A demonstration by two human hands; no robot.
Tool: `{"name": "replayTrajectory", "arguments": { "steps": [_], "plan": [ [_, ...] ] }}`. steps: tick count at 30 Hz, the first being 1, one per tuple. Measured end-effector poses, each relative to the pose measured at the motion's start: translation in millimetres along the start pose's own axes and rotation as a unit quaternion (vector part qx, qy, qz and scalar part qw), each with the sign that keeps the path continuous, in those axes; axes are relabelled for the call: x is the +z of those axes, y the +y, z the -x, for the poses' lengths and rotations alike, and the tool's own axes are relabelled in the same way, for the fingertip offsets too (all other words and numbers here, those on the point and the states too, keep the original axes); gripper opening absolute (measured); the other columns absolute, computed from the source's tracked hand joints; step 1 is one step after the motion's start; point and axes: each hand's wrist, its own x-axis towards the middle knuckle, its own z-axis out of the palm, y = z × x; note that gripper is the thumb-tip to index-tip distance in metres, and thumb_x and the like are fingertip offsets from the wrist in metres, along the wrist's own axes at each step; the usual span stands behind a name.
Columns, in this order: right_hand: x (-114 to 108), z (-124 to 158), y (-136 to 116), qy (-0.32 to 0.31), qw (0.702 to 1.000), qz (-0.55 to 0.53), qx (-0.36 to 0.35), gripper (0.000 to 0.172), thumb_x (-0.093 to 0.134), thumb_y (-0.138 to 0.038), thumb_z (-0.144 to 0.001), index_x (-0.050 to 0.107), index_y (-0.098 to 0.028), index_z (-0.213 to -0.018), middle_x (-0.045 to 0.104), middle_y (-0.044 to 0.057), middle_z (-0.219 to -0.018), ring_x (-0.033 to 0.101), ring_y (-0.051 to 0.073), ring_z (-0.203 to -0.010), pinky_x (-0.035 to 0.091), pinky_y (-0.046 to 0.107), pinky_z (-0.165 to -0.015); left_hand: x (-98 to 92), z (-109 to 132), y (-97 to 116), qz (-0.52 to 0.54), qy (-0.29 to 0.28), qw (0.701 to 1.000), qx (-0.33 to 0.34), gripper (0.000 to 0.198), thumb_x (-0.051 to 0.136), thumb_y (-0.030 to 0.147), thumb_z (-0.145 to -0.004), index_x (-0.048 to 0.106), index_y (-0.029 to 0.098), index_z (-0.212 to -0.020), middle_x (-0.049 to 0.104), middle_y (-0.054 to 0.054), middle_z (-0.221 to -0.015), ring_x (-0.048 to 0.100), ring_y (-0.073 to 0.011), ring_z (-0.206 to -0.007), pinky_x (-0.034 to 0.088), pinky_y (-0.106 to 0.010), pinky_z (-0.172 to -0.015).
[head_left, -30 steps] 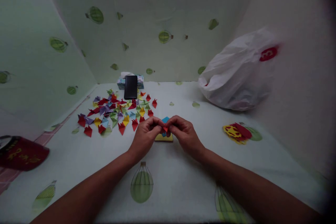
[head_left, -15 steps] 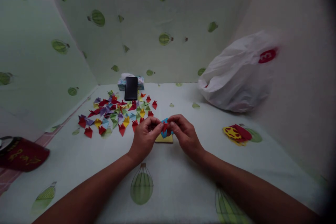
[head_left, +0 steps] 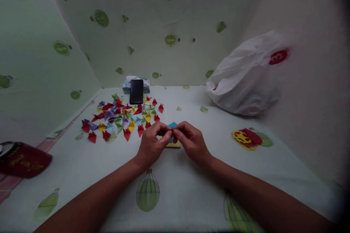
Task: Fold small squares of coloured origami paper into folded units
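Note:
Between my two hands is a small red folded paper crane point(head_left: 172, 129), mostly covered by fingertips. My left hand point(head_left: 154, 140) pinches its left side between thumb and fingers. On the other side, my right hand point(head_left: 190, 139) is closed on it in a pinch too. Behind and below the fingers lie a blue paper point(head_left: 172, 125) and a stack of yellow paper point(head_left: 174, 145) on the table. Many folded paper cranes point(head_left: 119, 121) in red, yellow, purple, green and blue are spread to the left of my hands.
A black phone point(head_left: 136, 91) leans on a tissue box point(head_left: 126, 86) at the back. The white plastic bag point(head_left: 246, 80) stands back right. Red and yellow paper cut-outs point(head_left: 246, 138) lie on the right. At the left edge is a red can point(head_left: 27, 160).
Both hands have drawn their fingertips closer together over the red paper crane, so less of it shows. The things on the table stay where they were.

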Motion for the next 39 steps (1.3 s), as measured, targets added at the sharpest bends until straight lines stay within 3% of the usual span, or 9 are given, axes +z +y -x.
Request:
{"name": "replayTrajectory", "arguments": {
  "steps": [6,16,20,30,34,39],
  "plan": [
    [-1,-4,2,-0.011,0.998,-0.038,0.041,0.024,0.064,-0.039,-0.088,0.06,-0.017,-0.077,0.06,-0.001,-0.064,0.054,0.012,-0.057,0.044,0.026,-0.057,0.5,-2,-6,0.124,-0.032,0.986,-0.111,0.015,0.067,0.03,-0.08,0.061,0.016,-0.078,0.063,0.0,-0.071,0.059,-0.0125,-0.064,0.046,-0.024,-0.061],
    [-1,-7,4,-0.04,0.994,-0.048,0.092,0.024,0.068,-0.038,-0.083,0.058,-0.018,-0.076,0.065,0.001,-0.071,0.058,0.012,-0.063,0.048,0.027,-0.061,-1.1,-5,-7,0.201,-0.026,0.962,-0.18,0.018,0.07,0.03,-0.077,0.06,0.015,-0.076,0.064,0.001,-0.066,0.062,-0.0124,-0.062,0.049,-0.025,-0.063],
    [-1,-7,5,-0.033,0.995,-0.002,0.09,0.019,0.065,-0.033,-0.083,0.057,-0.018,-0.077,0.064,0.002,-0.072,0.057,0.012,-0.061,0.046,0.027,-0.06,-0.2,-5,-8,0.209,-0.028,0.961,-0.178,0.02,0.072,0.03,-0.076,0.059,0.015,-0.079,0.065,0.0,-0.07,0.064,-0.0124,-0.065,0.05,-0.025,-0.065],
    [2,-3,8,0.004,0.987,0.163,0.009,0.006,0.056,-0.017,-0.082,0.055,-0.019,-0.077,0.058,-0.001,-0.068,0.052,0.013,-0.061,0.04,0.025,-0.057,1.9,-2,-10,0.088,-0.012,0.989,-0.117,0.016,0.069,0.029,-0.078,0.059,0.017,-0.076,0.065,-0.001,-0.072,0.063,-0.0142,-0.066,0.05,-0.026,-0.064],
    [3,0,5,0.015,0.974,0.209,-0.085,0.008,0.054,-0.012,-0.084,0.055,-0.02,-0.083,0.059,0.002,-0.076,0.055,0.015,-0.067,0.043,0.027,-0.062,1.9,0,-6,0.045,-0.008,0.993,-0.107,0.014,0.066,0.028,-0.079,0.058,0.018,-0.075,0.065,-0.001,-0.069,0.062,-0.0143,-0.063,0.048,-0.025,-0.06],
    [3,3,6,0.007,0.933,0.294,-0.209,0.012,0.048,-0.01,-0.09,0.055,-0.02,-0.09,0.058,0.006,-0.082,0.056,0.019,-0.076,0.047,0.031,-0.067,2.9,2,-1,0.038,0.012,0.993,-0.107,0.013,0.066,0.027,-0.079,0.058,0.018,-0.074,0.063,0.0,-0.068,0.062,-0.0144,-0.063,0.049,-0.025,-0.06]
  ]
}}
